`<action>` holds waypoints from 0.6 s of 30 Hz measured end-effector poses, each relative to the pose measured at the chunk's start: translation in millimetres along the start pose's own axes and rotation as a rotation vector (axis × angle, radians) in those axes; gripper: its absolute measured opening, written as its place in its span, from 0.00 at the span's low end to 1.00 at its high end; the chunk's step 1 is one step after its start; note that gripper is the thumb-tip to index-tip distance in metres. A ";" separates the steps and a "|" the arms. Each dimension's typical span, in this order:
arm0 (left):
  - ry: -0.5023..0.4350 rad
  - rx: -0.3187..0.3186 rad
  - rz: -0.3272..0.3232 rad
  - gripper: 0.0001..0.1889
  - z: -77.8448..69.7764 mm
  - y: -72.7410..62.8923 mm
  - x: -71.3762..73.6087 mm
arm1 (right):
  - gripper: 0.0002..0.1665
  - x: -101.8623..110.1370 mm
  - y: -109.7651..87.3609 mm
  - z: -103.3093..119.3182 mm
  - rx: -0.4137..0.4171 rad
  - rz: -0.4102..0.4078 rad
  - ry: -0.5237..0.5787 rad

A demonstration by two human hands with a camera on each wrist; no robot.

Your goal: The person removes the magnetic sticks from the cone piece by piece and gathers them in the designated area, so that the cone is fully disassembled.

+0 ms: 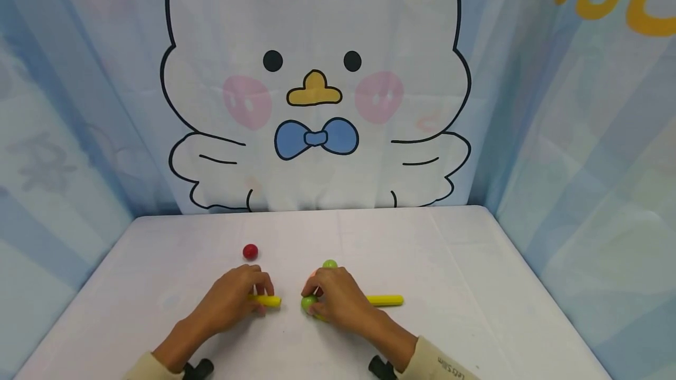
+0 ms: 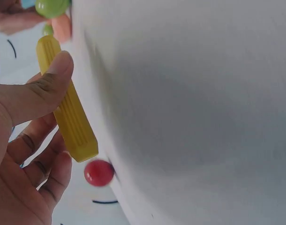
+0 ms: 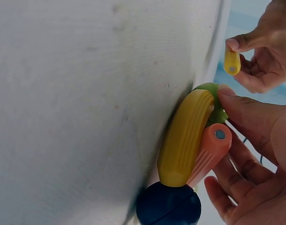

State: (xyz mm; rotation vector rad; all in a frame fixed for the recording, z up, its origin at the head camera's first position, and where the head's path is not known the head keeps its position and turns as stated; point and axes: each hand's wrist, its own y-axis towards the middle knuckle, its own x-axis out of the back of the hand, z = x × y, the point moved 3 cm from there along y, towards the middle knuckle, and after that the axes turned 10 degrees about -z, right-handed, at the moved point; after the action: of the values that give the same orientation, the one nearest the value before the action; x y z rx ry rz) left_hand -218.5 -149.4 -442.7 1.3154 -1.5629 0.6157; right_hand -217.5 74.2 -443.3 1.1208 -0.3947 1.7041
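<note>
My left hand (image 1: 232, 298) pinches a yellow ribbed rod (image 2: 70, 103) between thumb and fingers, just above the table. To its right, my right hand (image 1: 340, 301) pinches a green ball (image 1: 308, 304) with thumb and fingertips. In the right wrist view a curved yellow rod (image 3: 186, 140) runs from that green ball to a dark blue ball (image 3: 169, 205), which the hand hides in the head view. An orange rod (image 3: 213, 149) with a grey metal disc in its end lies beside the curved one. Past the right fingers shows another green ball (image 1: 330, 264).
A red ball (image 1: 250, 252) lies on the white table (image 1: 449, 263), beyond my left hand. Another yellow rod (image 1: 385, 300) sticks out to the right of my right hand. A curtain with a cartoon bird (image 1: 317, 180) hangs behind the table's back edge.
</note>
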 end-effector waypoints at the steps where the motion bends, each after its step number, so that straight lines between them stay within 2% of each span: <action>1: 0.002 0.023 0.001 0.17 3.6 -0.1 2.1 | 0.14 0.1 -0.1 0.0 0.001 -0.002 0.001; 7: 0.008 0.105 0.011 0.15 31.1 1.1 13.5 | 0.14 -0.1 -0.3 -1.0 0.015 -0.016 0.020; 12: 0.023 0.102 0.010 0.14 54.0 2.2 21.5 | 0.14 -0.4 -0.4 -2.1 0.019 -0.020 0.040; 18: 0.031 0.142 0.022 0.13 72.0 3.8 26.3 | 0.14 0.2 -0.2 -2.3 0.021 -0.019 0.044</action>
State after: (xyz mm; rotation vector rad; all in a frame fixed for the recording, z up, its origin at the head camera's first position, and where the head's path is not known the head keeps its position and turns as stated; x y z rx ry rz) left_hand -245.6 -220.9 -447.8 1.3889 -1.5334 0.7693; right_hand -218.5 76.1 -444.4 1.0971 -0.3383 1.7163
